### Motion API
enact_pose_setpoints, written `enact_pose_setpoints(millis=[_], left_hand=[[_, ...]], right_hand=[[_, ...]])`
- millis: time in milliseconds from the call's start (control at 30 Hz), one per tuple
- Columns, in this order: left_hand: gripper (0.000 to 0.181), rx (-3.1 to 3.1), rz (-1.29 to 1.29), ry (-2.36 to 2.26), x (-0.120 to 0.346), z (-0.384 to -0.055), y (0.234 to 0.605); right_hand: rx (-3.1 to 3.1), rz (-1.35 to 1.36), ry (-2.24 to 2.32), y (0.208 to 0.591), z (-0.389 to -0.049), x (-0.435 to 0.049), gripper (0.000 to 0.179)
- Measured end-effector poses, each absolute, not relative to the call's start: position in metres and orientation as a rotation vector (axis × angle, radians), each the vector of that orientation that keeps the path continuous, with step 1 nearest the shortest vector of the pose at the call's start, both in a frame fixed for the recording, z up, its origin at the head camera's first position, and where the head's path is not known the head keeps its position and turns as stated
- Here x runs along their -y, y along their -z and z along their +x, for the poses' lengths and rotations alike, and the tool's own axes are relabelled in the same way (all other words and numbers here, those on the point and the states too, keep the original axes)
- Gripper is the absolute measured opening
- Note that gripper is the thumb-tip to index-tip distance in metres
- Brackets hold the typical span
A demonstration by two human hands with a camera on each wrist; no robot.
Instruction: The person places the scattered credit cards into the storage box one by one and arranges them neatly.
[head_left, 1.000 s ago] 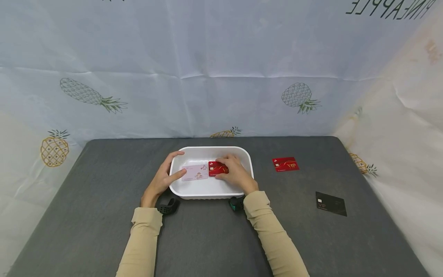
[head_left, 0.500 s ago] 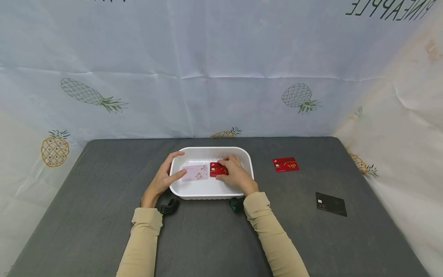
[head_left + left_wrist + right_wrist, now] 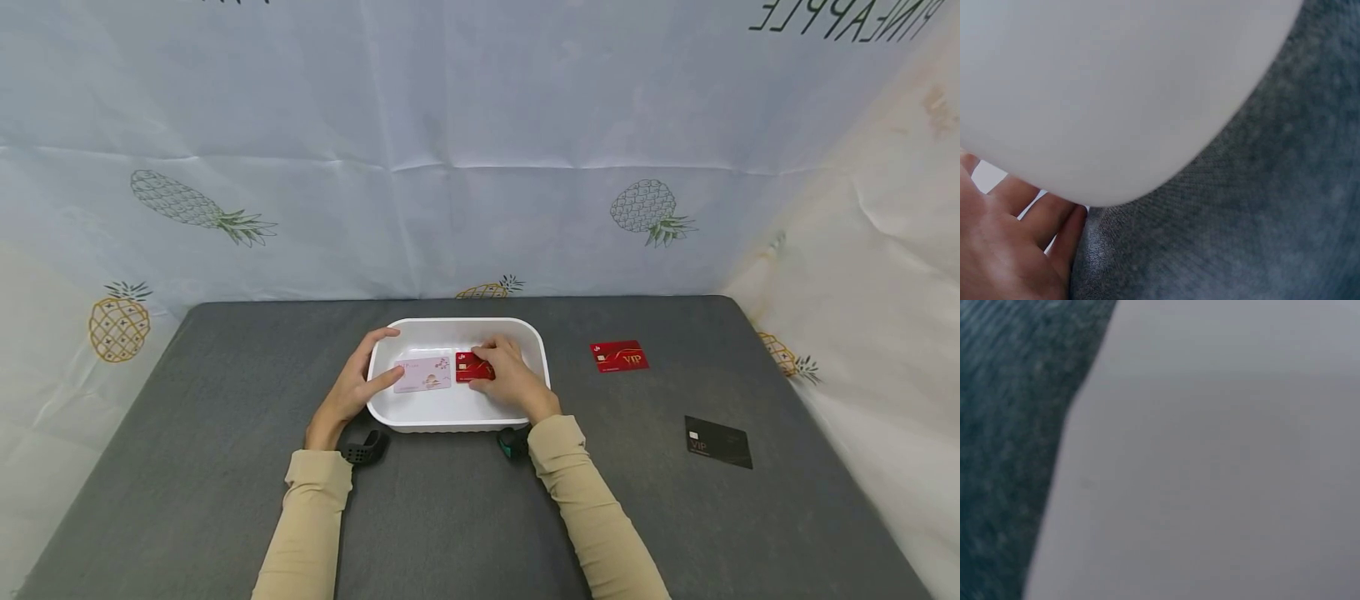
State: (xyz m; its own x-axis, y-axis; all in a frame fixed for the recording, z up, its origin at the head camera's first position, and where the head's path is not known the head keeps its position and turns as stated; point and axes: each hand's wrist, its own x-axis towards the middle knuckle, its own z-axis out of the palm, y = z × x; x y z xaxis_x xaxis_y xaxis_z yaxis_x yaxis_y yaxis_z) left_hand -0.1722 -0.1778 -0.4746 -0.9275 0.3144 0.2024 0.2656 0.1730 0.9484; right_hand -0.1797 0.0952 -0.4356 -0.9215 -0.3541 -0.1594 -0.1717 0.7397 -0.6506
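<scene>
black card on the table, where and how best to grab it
Probably pinch the black card across its two long edges, the right hand coming from above: it lies flat on the grey table, leaving only its thin edges to hold.

White rounded plastic tray (image 3: pixel 427 412): plain
Pink rectangular card (image 3: pixel 422 375): floral print
Red rectangular card in tray (image 3: pixel 468 367): gold chip
Rounded-corner desk (image 3: pixel 435 517): mottled grey

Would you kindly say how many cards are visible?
4: inside the white rounded tray, a pink card and a red card; right of it, on the grey table, another red card and a black card. More may be hidden.
</scene>
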Motion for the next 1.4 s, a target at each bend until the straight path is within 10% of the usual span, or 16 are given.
enact_pose_setpoints(millis=[1400], left_hand=[[0.057,-2.382,0.578,-1.914,0.1766,-0.1736,0.4763]], right_hand=[[-2.719,-0.532,0.985,0.4349,-0.1780,-0.0973,0.057]])
